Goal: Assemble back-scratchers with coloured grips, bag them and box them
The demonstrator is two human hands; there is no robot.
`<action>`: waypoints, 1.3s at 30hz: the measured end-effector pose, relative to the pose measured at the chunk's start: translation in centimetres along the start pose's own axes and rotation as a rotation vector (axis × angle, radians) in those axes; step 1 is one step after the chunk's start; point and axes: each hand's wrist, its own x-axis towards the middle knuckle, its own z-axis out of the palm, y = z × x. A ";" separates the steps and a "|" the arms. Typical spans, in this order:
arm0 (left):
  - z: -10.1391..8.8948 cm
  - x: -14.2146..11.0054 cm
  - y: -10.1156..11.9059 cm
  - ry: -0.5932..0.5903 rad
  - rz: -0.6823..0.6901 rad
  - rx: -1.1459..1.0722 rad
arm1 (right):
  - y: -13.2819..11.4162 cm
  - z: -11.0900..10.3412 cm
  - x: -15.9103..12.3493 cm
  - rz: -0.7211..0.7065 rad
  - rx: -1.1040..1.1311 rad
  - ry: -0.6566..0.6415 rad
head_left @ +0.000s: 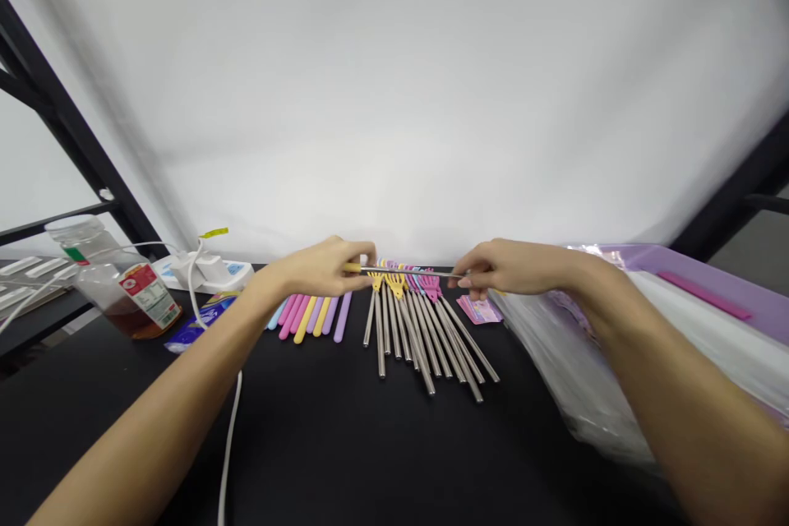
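Level above the table, a thin metal rod [410, 270] with a yellow handle end spans the gap between my two hands. My left hand [329, 265] pinches its yellow end. The other end is in my right hand [502, 265], whose fingers are closed around it; a bit of yellow shows below that palm. Under the rod lie several back scratchers [425, 337] with steel shafts fanned toward me and yellow, pink and blue claw heads at the back. Left of them is a row of coloured handles [320, 316] in purple, yellow, pink and blue, partly behind my left hand.
Pink printed cards [479, 310] lie right of the shafts. Clear plastic bags [542, 353] and a purple bin [715, 283] fill the right side. At left stand a labelled bottle [132, 288], a blue packet [200, 325] and a power strip [237, 273], with a white cable [229, 436] running forward.
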 end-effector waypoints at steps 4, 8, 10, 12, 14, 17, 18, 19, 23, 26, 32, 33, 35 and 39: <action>0.5 1.2 1.3 -0.023 0.059 0.036 | -0.4 0.5 0.7 0.031 -0.084 0.012; 0.5 1.5 1.9 -0.014 0.045 0.010 | -0.2 0.1 0.6 0.026 -0.078 0.151; 0.5 1.4 2.0 0.009 0.030 0.000 | -0.5 -0.1 0.4 0.067 -0.077 0.218; 0.3 1.4 2.1 0.028 0.029 -0.023 | -1.0 -0.2 0.2 0.096 -0.102 0.285; 0.1 1.4 2.0 0.033 0.023 -0.059 | -1.3 -0.2 0.2 0.112 -0.151 0.349; -0.3 1.2 1.6 0.029 -0.004 -0.115 | -0.7 -0.3 0.4 0.162 -0.235 0.453; -0.4 1.2 1.4 0.039 -0.010 -0.118 | -0.3 -0.3 0.5 0.181 -0.242 0.472; -0.4 1.1 1.3 0.057 -0.011 -0.104 | 0.2 -0.4 0.5 0.196 -0.240 0.481; -0.3 0.9 0.9 0.097 -0.011 -0.017 | 1.8 -0.7 -0.2 0.217 -0.219 0.475; -0.4 0.6 0.5 0.080 -0.021 -0.023 | 2.8 -1.1 -1.2 0.258 -0.209 0.478; 0.0 1.3 1.2 0.015 0.003 -0.032 | 4.0 -1.1 -1.7 0.311 -0.186 0.449; 0.6 1.7 1.9 0.054 0.012 0.009 | 4.0 -1.0 -1.5 0.312 -0.191 0.445; 1.9 2.6 3.1 0.100 -0.008 0.075 | 4.0 -0.8 -1.3 0.316 -0.190 0.442; 3.5 3.3 3.6 0.185 -0.012 0.228 | 4.7 -1.0 -1.9 0.333 -0.150 0.438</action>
